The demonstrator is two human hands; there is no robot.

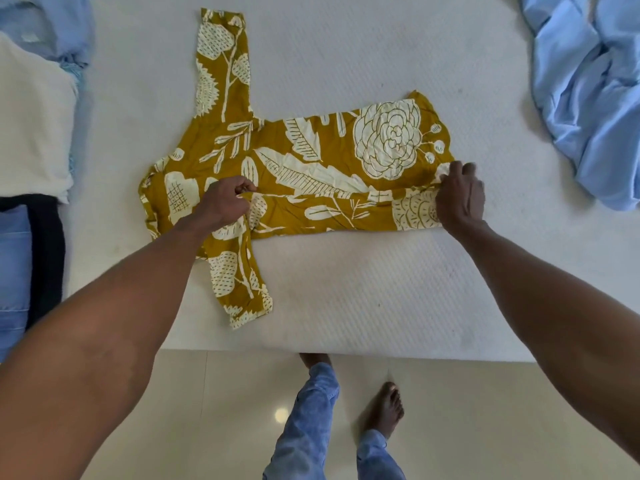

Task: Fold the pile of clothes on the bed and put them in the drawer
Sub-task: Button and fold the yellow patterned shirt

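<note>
A mustard-yellow top with a cream floral print lies spread across the white bed. One sleeve points away from me at the upper left, the other hangs toward the bed's near edge. My left hand pinches a fold of the cloth near the shoulder end. My right hand grips the folded edge at the hem end on the right. A crease runs between the two hands, with the near strip of the top doubled over.
A crumpled light-blue garment lies at the right of the bed. Folded clothes, white, dark and denim, are stacked at the left edge. Below the bed's near edge are the tiled floor and my bare feet.
</note>
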